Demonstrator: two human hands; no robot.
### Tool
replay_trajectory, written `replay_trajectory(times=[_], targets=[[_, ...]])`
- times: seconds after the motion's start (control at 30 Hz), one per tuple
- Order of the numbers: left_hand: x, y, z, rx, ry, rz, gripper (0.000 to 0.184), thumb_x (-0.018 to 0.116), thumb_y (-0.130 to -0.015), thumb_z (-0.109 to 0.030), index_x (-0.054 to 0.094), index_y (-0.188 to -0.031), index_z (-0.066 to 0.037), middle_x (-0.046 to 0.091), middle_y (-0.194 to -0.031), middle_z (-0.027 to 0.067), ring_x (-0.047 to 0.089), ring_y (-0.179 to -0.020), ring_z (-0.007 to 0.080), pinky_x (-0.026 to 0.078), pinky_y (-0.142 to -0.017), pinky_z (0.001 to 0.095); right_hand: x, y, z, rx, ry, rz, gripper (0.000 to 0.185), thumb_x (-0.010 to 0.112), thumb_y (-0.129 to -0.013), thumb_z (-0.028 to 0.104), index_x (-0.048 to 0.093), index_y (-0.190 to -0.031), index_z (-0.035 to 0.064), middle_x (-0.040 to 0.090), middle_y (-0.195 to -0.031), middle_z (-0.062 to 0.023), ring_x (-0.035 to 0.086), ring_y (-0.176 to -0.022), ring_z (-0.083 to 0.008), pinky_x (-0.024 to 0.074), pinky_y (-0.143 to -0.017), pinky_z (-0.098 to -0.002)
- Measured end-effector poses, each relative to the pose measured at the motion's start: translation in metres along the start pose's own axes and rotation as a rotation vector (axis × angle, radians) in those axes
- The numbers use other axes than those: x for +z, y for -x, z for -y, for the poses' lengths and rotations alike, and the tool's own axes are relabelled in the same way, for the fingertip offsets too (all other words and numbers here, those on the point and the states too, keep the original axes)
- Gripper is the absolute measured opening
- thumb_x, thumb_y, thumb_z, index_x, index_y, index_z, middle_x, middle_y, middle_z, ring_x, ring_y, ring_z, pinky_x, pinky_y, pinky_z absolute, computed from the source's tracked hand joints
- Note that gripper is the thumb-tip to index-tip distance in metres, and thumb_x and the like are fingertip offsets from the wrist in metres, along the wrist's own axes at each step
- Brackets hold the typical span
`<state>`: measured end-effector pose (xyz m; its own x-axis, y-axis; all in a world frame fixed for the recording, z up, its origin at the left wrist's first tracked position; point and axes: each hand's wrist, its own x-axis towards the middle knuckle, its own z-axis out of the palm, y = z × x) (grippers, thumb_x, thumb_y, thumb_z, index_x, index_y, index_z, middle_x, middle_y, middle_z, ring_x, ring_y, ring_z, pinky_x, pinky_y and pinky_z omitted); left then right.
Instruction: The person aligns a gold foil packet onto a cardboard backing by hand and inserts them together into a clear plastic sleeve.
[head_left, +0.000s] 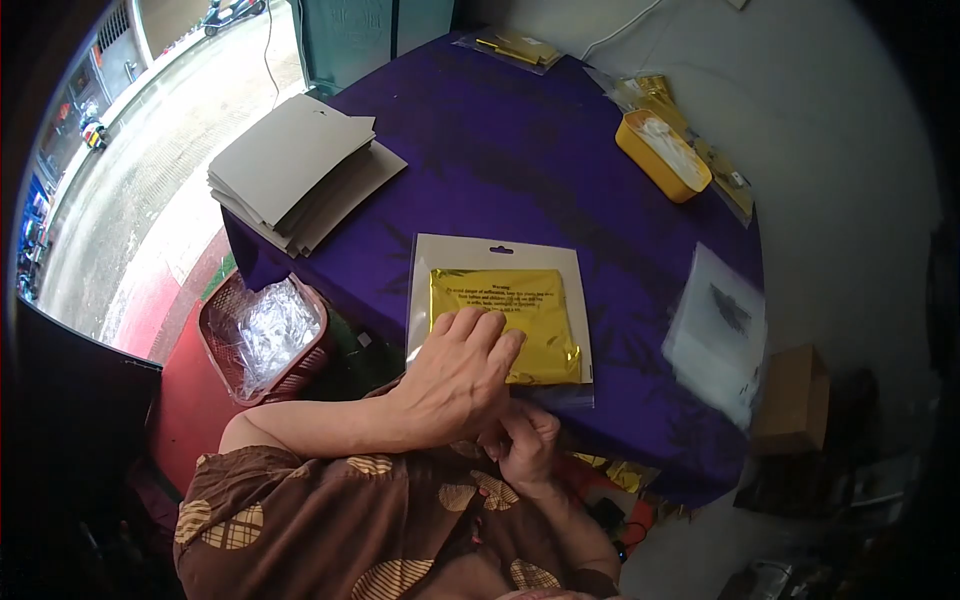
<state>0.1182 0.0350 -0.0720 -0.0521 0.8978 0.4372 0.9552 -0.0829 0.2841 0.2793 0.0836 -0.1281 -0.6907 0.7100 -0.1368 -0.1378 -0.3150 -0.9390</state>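
Note:
A gold foil packet [545,345] with printed warning text lies on a white card [500,255] with a hang hole, apparently inside a clear plastic bag. My left hand [455,365] is over the packet's lower left part, back of the hand up. Its fingers are bent and held together, with the tips and thumb largely hidden. Just below, at the table's near edge, my right hand [528,440] has its fingers curled in a pinch close to my left hand. Whatever either hand grips is hidden.
A purple cloth covers the table [480,150]. White cards [290,165] are stacked at the left, above a pink basket [320,345] of crumpled clear plastic. Clear bags [715,340] lie right. A yellow tub [650,165] and gold packets [515,48] sit farther back. A cardboard box [790,400] stands beyond the right edge.

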Motion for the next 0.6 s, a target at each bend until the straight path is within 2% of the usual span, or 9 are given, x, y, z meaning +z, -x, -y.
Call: replay_trajectory(times=[0.17, 0.2, 0.3, 0.33, 0.43, 0.47, 0.57, 0.6], targets=[[-0.016, -0.002, -0.002, 0.055, 0.064, 0.023, 0.059, 0.073, -0.070, -0.023, 0.054, -0.119, 0.005, 0.054, -0.108, 0.0207, 0.052, -0.103, 0.0359, 0.042, -0.086, 0.0430, 0.005, 0.004, 0.000, 0.080, -0.078, -0.054, 0.025, 0.054, -0.097, 0.016, 0.063, -0.080, -0.0001, 0.060, -0.060, -0.0081, 0.046, -0.043, -0.0101, 0.0335, -0.041, -0.0240], [-0.022, -0.003, -0.002, 0.070, 0.101, 0.045, 0.057, 0.072, -0.072, -0.022, 0.054, -0.119, 0.005, 0.054, -0.109, 0.0214, 0.052, -0.103, 0.0365, 0.042, -0.087, 0.0435, 0.002, 0.007, -0.003, 0.092, -0.072, -0.060, 0.024, 0.053, -0.099, 0.016, 0.064, -0.085, -0.0008, 0.063, -0.063, -0.0096, 0.047, -0.044, -0.0102, 0.0350, -0.041, -0.0240], [-0.033, -0.011, 0.009, 0.157, 0.171, 0.013, 0.053, 0.072, -0.074, -0.019, 0.055, -0.118, 0.004, 0.055, -0.113, 0.0234, 0.051, -0.108, 0.0385, 0.042, -0.091, 0.0464, 0.004, 0.010, 0.004, 0.020, -0.035, -0.069, 0.024, 0.051, -0.100, 0.015, 0.065, -0.088, -0.0008, 0.064, -0.065, -0.0102, 0.047, -0.044, -0.0094, 0.0358, -0.041, -0.0235], [-0.035, -0.017, 0.014, 0.168, 0.132, 0.046, 0.047, 0.072, -0.076, -0.018, 0.057, -0.116, 0.004, 0.055, -0.119, 0.0241, 0.051, -0.111, 0.0390, 0.041, -0.095, 0.0486, 0.008, 0.012, 0.019, 0.066, 0.011, -0.096, 0.026, 0.049, -0.101, 0.014, 0.065, -0.086, -0.0002, 0.064, -0.065, -0.0083, 0.048, -0.046, -0.0083, 0.0372, -0.043, -0.0223], [-0.041, -0.049, 0.028, 0.347, 0.139, 0.060, 0.037, 0.069, -0.078, -0.012, 0.061, -0.110, 0.003, 0.058, -0.114, 0.0206, 0.052, -0.109, 0.0360, 0.044, -0.094, 0.0451, 0.005, 0.011, 0.040, -0.071, 0.200, -0.071, 0.026, 0.050, -0.100, 0.013, 0.065, -0.084, 0.0001, 0.063, -0.065, -0.0063, 0.050, -0.050, -0.0078, 0.0379, -0.046, -0.0208], [-0.047, -0.063, 0.029, 0.334, 0.201, 0.183, 0.033, 0.068, -0.083, -0.008, 0.060, -0.113, 0.001, 0.058, -0.120, 0.0184, 0.053, -0.111, 0.0358, 0.046, -0.096, 0.0433, 0.002, 0.011, 0.051, -0.063, 0.275, -0.077, 0.027, 0.049, -0.098, 0.011, 0.065, -0.080, -0.0001, 0.062, -0.066, -0.0047, 0.052, -0.054, -0.0075, 0.0383, -0.048, -0.0199], [-0.046, -0.114, 0.037, 0.300, 0.383, 0.464, 0.044, 0.068, -0.089, -0.018, 0.056, -0.127, 0.001, 0.057, -0.126, 0.0183, 0.051, -0.122, 0.0335, 0.045, -0.103, 0.0427, -0.009, 0.004, 0.071, -0.228, 0.306, -0.014, 0.023, 0.049, -0.088, 0.004, 0.062, -0.070, -0.0030, 0.060, -0.066, -0.0064, 0.053, -0.056, -0.0110, 0.0419, -0.052, -0.0265], [-0.046, -0.127, 0.035, 0.285, 0.411, 0.469, 0.050, 0.070, -0.088, -0.021, 0.054, -0.131, 0.000, 0.057, -0.127, 0.0187, 0.051, -0.123, 0.0331, 0.044, -0.104, 0.0420, -0.011, 0.002, 0.076, -0.267, 0.216, -0.034, 0.021, 0.050, -0.086, 0.003, 0.060, -0.068, -0.0021, 0.059, -0.065, -0.0047, 0.052, -0.056, -0.0100, 0.0408, -0.051, -0.0264]])
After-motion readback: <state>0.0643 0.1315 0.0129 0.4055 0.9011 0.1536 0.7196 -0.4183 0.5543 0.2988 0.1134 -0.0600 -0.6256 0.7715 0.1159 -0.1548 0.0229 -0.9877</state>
